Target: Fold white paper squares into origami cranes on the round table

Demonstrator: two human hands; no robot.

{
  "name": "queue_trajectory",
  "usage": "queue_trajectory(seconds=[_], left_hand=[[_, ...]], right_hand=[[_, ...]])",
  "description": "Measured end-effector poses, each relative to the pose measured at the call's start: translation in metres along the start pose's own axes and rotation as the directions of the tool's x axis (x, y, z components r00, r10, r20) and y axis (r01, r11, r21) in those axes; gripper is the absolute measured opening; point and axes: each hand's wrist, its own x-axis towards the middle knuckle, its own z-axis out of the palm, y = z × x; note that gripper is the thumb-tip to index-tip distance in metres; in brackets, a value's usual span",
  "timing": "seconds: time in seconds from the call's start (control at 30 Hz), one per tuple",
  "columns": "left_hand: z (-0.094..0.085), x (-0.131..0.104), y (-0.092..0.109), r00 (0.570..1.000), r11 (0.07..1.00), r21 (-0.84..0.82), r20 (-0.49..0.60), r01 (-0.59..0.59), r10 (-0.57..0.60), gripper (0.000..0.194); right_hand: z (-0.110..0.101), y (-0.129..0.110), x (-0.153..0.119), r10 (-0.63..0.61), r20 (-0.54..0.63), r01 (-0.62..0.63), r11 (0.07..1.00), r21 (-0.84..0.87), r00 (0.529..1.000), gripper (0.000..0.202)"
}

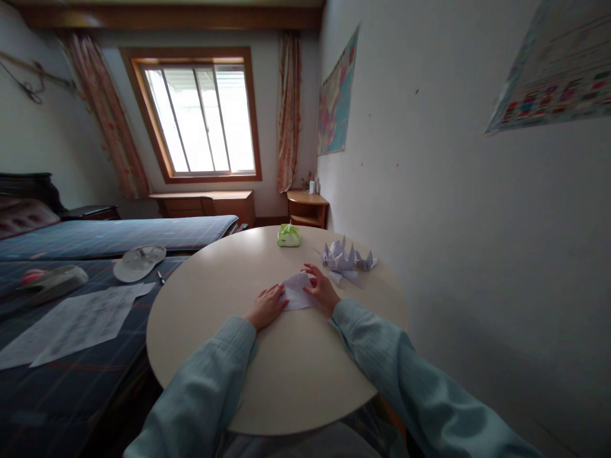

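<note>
A white sheet of paper (296,292) lies on the round table (200,331) between my hands. My left hand (267,306) rests flat on its left edge, fingers extended. At the paper's right side, my right hand (321,289) has its thumb and fingers curved around the edge, with the thumb on the paper and the index finger raised. Behind my right hand stands a cluster of folded white paper shapes (344,259) with pointed tips. Some flatter folded pieces lie in front of the cluster.
A green and white tissue pack (289,235) sits at the table's far edge. The wall (453,254) runs close along the right. On the left, a bed (114,362) holds printed sheets (86,321), a pale cap-like object (139,263) and a pen (161,277).
</note>
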Motion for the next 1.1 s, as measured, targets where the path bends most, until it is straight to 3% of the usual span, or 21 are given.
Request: queue_trajectory(seconds=[0.3, 0.43, 0.73, 0.87, 1.1], left_hand=[[-0.005, 0.002, -0.004, 1.0, 1.0, 0.013, -0.006, -0.028, 0.028, 0.034], [-0.002, 0.004, -0.006, 0.998, 0.999, -0.01, -0.047, -0.047, 0.046, 0.031], [0.005, 0.005, -0.008, 0.997, 0.996, -0.078, -0.074, 0.033, -0.039, 0.041], [0.004, 0.005, -0.007, 0.998, 0.999, -0.045, -0.059, -0.012, 0.01, 0.048], [0.006, 0.005, -0.011, 0.998, 0.999, 0.01, -0.048, -0.044, 0.044, 0.039]], right_hand=[[0.005, -0.011, -0.009, -0.089, 0.235, 0.126, 0.981, -0.147, 0.968, 0.012], [0.005, -0.011, -0.01, -0.1, 0.328, 0.145, 0.983, -0.113, 0.939, 0.008], [0.003, -0.009, -0.009, -0.153, 0.364, 0.204, 0.973, -0.107, 0.919, 0.009], [0.004, -0.01, -0.01, -0.155, 0.358, 0.194, 0.978, -0.075, 0.921, 0.012], [0.003, -0.012, -0.009, -0.185, 0.374, 0.238, 0.966, -0.103, 0.909, 0.014]])
